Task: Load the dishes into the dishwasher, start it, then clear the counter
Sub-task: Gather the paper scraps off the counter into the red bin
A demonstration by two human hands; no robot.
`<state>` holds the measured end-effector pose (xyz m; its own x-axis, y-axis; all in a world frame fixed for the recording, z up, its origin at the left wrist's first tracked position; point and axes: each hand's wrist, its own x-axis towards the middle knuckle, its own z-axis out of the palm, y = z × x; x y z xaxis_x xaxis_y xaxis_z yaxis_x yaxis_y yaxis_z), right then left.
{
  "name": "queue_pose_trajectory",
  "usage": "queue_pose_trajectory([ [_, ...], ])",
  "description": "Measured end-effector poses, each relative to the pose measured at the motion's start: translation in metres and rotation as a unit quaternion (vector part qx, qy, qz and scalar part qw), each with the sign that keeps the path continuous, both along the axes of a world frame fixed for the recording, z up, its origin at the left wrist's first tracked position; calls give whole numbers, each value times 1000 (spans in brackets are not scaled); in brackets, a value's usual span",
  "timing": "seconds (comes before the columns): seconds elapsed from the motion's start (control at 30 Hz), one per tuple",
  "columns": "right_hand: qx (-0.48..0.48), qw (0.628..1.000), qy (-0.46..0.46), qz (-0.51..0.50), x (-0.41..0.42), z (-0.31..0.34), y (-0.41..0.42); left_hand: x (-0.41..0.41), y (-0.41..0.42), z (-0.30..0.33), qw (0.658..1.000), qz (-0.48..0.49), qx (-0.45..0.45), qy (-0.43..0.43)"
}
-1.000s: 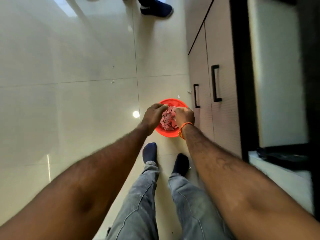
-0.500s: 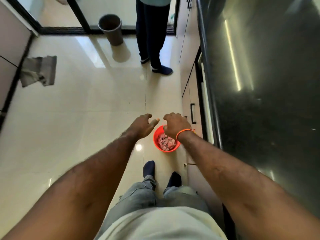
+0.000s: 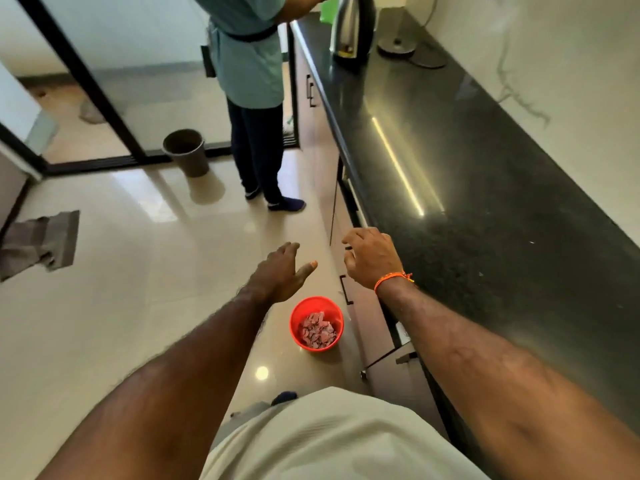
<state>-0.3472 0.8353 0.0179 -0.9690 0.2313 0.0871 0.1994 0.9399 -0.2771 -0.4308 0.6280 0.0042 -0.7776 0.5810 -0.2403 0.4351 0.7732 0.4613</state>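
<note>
While the red bowl [image 3: 317, 323] of pink scraps sits on the floor beside the cabinets, both hands — left hand [image 3: 280, 271], right hand [image 3: 372, 258] — hover above it, fingers loose, holding nothing, near the surface [image 3: 485, 202] edge.

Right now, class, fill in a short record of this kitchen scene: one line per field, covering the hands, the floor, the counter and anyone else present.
left hand: left hand open, fingers spread, holding nothing
right hand: right hand loosely curled, empty, orange wrist thread
floor: red bowl with pinkish scraps, by the cabinets; dark bucket; grey cloth
counter: black countertop, steel kettle at far end
other person: standing person by the counter's far end
</note>
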Motion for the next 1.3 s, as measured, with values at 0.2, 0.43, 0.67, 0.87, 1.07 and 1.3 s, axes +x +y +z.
queue_pose_trajectory([
  [0.2, -49, 983, 32, -175, 38, 3, 5, -12, 28, 22, 994, -106, 10, 27],
  [0.43, -49, 953, 29, -296, 84, 11, -2, -6, 65, 41, 965, -252, 49, 44],
  [0.67, -48, 907, -3, -419, 153, 16, -14, 36, 101, 37, 926, -369, 60, 53],
  [0.87, -48, 850, 5, -525, 229, 12, -43, 98, 121, 39, 877, -477, 45, 41],
  [1.07, -35, 786, 17, -616, 313, 15, -72, 179, 140, 48, 810, -582, 50, 56],
  [1.3, -31, 723, 41, -689, 425, 20, -114, 293, 139, 51, 744, -659, 84, 71],
])
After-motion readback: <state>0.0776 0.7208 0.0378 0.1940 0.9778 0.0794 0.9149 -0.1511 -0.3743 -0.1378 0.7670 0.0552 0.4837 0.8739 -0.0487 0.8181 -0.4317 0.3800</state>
